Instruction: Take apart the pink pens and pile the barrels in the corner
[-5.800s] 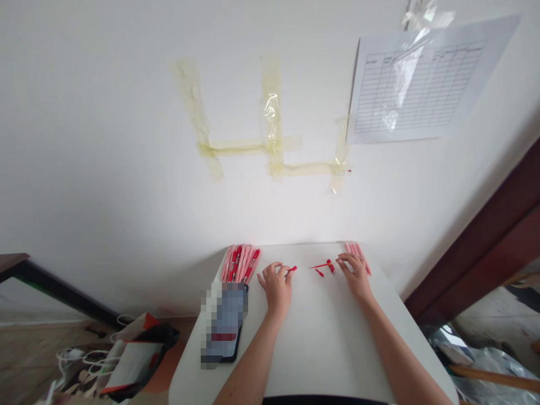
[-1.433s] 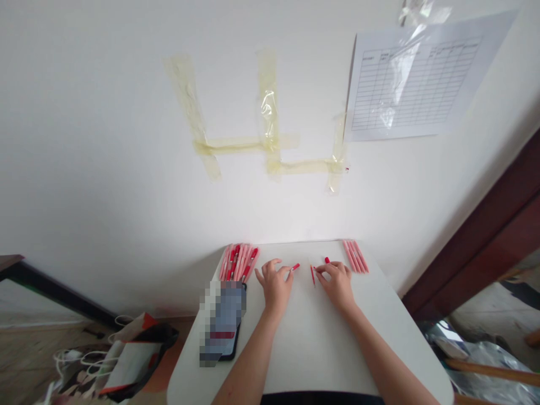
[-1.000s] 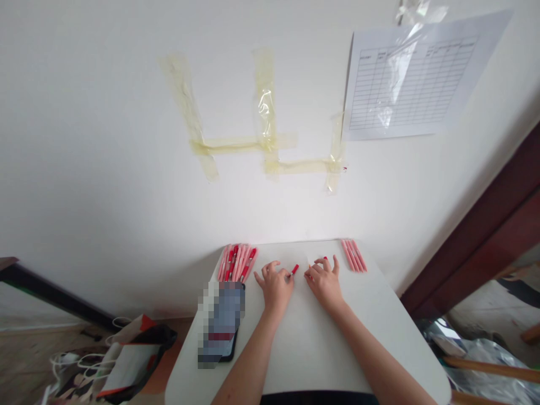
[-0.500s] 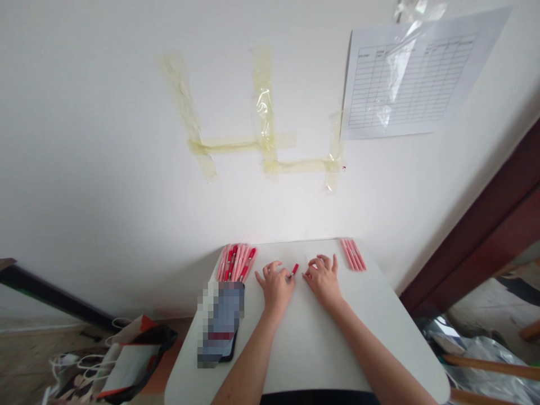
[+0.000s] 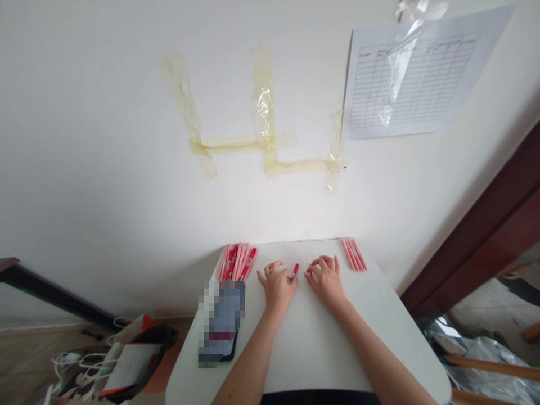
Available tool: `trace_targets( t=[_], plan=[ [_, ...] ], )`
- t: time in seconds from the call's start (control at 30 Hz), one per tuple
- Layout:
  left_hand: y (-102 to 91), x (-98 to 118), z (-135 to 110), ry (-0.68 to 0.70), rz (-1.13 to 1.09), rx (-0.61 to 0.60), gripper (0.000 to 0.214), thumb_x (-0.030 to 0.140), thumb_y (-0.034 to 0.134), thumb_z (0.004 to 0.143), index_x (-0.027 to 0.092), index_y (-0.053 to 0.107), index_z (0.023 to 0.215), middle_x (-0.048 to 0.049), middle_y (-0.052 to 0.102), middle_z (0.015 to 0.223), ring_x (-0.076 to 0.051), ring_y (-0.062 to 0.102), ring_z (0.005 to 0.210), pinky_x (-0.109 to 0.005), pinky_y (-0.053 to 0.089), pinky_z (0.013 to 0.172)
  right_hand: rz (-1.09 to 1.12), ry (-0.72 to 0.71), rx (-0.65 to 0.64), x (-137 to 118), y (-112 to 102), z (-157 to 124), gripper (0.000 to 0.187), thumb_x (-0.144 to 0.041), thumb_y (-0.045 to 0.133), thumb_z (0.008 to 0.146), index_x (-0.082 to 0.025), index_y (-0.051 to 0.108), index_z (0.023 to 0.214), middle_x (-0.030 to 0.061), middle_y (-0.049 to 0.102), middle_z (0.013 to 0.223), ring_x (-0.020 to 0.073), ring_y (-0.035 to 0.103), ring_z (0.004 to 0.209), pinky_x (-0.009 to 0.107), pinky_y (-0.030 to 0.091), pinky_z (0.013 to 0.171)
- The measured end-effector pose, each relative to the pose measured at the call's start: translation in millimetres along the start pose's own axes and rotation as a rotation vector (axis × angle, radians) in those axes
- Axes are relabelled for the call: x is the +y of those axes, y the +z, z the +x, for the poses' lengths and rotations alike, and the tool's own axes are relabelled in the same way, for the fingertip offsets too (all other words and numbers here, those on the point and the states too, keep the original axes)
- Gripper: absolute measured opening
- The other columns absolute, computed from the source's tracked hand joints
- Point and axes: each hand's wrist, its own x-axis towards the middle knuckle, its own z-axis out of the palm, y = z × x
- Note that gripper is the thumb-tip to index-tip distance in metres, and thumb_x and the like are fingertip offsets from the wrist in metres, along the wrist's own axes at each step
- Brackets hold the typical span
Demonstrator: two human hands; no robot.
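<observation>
My left hand [image 5: 277, 288] rests on the white table [image 5: 304, 360], its thumb and fingertips at a short red pen part [image 5: 295, 270]. My right hand [image 5: 325, 283] sits close by with curled fingers over a thin red-tipped pen part [image 5: 310, 266], most of which they hide. Left of my hands lies a bunch of pink-and-red pens [image 5: 236, 262]. A neat row of pink pens [image 5: 353, 254] lies beyond my right hand, not touched by it.
A pixelated phone [image 5: 221, 323] lies at the table's left edge. Tape strips [image 5: 265, 143] and a ruled sheet [image 5: 413, 76] are on the wall. A bag [image 5: 135, 360] stands on the floor at left; foil and a dark door frame [image 5: 476, 247] are at right.
My right hand has moved left toward the middle and closed over the thin part. The loose red bits near it are no longer visible. My left hand stays at the short red part.
</observation>
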Motion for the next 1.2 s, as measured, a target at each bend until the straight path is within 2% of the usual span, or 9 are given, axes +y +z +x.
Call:
trace_targets(
  t=[0.23,0.37,0.5,0.87,1.2],
  plan=[
    [-0.7,0.0,-0.1,-0.01,-0.018,-0.005,0.01,0.03,0.074,0.078,0.024,0.071,0.071,-0.0052,0.063,0.124,-0.029,0.05,0.124,-0.067,0.019,0.117,0.016,-0.04,-0.055,2.8,-3.6,-0.6,0.025,-0.026,0.062,0.09,-0.033,0.074,0.111,0.0057,0.065,0.115,0.0286,0.046,0.123,0.061,0.021,0.119],
    [-2.5,0.2,0.1,-0.033,-0.029,0.0,0.004,0.029,0.072,0.08,0.026,0.073,0.082,-0.0059,0.063,0.121,-0.027,0.051,0.12,-0.065,0.02,0.117,0.015,-0.028,-0.068,0.7,-1.7,1.9,0.024,-0.025,0.063,0.089,-0.034,0.075,0.108,0.0054,0.065,0.116,0.0292,0.044,0.126,0.063,0.018,0.119],
    [-2.1,-0.1,0.7,-0.034,-0.039,-0.003,0.013,0.031,0.072,0.081,0.031,0.076,0.093,-0.0055,0.062,0.122,-0.027,0.051,0.12,-0.064,0.022,0.117,0.016,-0.019,-0.085,0.6,-0.2,2.9,0.021,-0.026,0.062,0.091,-0.033,0.076,0.105,0.0054,0.065,0.117,0.0296,0.043,0.127,0.064,0.017,0.119],
    [1.7,0.8,-0.1,-0.031,-0.067,-0.034,0.008,0.032,0.072,0.081,0.028,0.076,0.076,-0.0052,0.062,0.125,-0.028,0.051,0.123,-0.067,0.023,0.116,0.007,-0.007,-0.073,4.1,5.5,2.4,0.017,-0.033,0.064,0.09,-0.031,0.075,0.103,0.0057,0.065,0.116,0.0301,0.044,0.126,0.065,0.02,0.118],
    [4.9,3.6,-1.0,-0.028,-0.082,-0.039,0.01,0.031,0.072,0.08,0.026,0.075,0.071,-0.0051,0.062,0.128,-0.029,0.051,0.125,-0.068,0.021,0.117,0.04,0.022,-0.08,3.0,3.3,3.1,0.017,-0.032,0.063,0.09,-0.03,0.075,0.102,0.0058,0.065,0.115,0.0301,0.044,0.126,0.065,0.018,0.119]
  ],
)
